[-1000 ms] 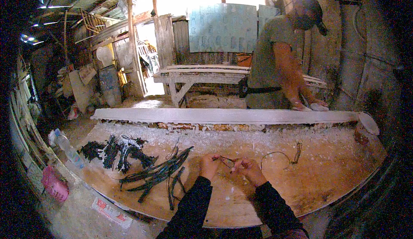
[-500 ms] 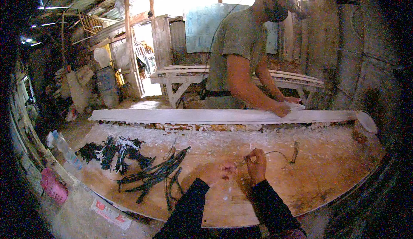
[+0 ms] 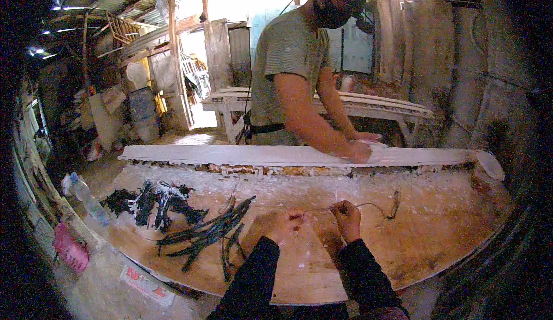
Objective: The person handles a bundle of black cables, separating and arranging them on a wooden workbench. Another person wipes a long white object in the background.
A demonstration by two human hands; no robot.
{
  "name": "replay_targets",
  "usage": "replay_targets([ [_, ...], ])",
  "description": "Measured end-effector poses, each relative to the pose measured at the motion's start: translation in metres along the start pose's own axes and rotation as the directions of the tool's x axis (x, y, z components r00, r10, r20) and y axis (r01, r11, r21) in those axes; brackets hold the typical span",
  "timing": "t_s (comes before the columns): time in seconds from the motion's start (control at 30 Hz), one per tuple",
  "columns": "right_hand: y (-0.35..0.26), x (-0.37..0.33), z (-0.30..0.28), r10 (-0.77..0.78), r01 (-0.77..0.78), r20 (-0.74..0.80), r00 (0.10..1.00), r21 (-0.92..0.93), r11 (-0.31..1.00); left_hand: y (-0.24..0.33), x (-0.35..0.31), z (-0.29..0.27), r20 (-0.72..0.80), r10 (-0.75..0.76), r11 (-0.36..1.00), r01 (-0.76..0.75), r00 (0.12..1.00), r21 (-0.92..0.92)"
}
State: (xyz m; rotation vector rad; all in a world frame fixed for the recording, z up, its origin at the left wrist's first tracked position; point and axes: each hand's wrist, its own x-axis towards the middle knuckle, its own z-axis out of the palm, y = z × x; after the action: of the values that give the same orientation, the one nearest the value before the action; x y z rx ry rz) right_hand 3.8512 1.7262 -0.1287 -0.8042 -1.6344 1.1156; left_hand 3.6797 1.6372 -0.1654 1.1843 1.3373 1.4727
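Since a second ago, the right hand has moved toward three o'clock, widening its gap from the left hand, and the co-worker across the table has shifted toward nine o'clock. The right hand is closed, fingertips pinching a thin dark strand, which curves away toward three o'clock over the wood; a faint length also runs toward the left hand. That hand's fingers are curled but blurred, so I cannot tell whether they grip it. Dark flat strips lie at nine o'clock from the left hand, with black-and-white bundles beyond them toward ten. At twelve o'clock from both hands, a long white board spans the table's far side, the co-worker's hands at it.
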Motion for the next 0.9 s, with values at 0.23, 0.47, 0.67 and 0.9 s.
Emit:
replay_targets([
  [0.23,0.002,-0.009,0.015,0.026,-0.013,0.198,0.98,-0.067,0.998,-0.017,0.013,-0.035,-0.243,-0.155,0.905,0.039,0.957,-0.423],
  [0.47,-0.027,-0.029,0.024,-0.169,0.487,0.52,0.837,-0.568,0.664,0.009,-0.001,-0.026,-0.382,-0.185,0.852,-0.046,0.905,-0.522],
  [0.67,-0.014,-0.04,0.043,-0.247,0.603,0.604,0.758,-0.504,0.619,-0.003,0.006,-0.025,-0.459,-0.204,0.698,-0.2,0.865,-0.688],
  [0.9,-0.014,-0.049,0.054,-0.409,0.753,0.649,0.642,-0.431,0.497,-0.008,0.013,-0.032,-0.599,-0.185,0.748,-0.284,0.779,-0.6],
])
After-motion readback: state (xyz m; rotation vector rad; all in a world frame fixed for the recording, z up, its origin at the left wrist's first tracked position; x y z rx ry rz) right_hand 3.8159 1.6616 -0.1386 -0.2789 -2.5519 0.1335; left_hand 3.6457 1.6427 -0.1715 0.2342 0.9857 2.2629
